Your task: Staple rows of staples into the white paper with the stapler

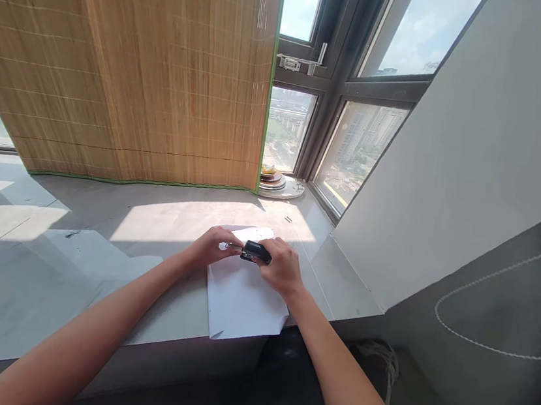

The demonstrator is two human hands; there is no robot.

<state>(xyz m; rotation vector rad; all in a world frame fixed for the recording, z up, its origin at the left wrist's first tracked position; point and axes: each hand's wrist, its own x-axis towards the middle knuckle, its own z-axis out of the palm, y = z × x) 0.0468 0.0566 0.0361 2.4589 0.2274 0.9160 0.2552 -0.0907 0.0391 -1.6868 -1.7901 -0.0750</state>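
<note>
A small black stapler (255, 251) lies in my right hand (283, 268), whose fingers are wrapped round its right end. From the left, my left hand (210, 248) pinches a thin metal piece (232, 246) at the stapler's other end; whether it is joined to the stapler I cannot tell. Both hands are over the far part of some white paper (246, 301), which lies on the sill with its near edge reaching past the sill's front. The paper's lower left corner is slightly folded.
Past the paper, a small strip like staples (288, 218) lies on the pale window sill (184, 218). Stacked plates (273, 183) stand in the window corner. A bamboo blind (168, 72) hangs at the back left. A white wall (456, 133) and a looped cord (451, 339) are at the right.
</note>
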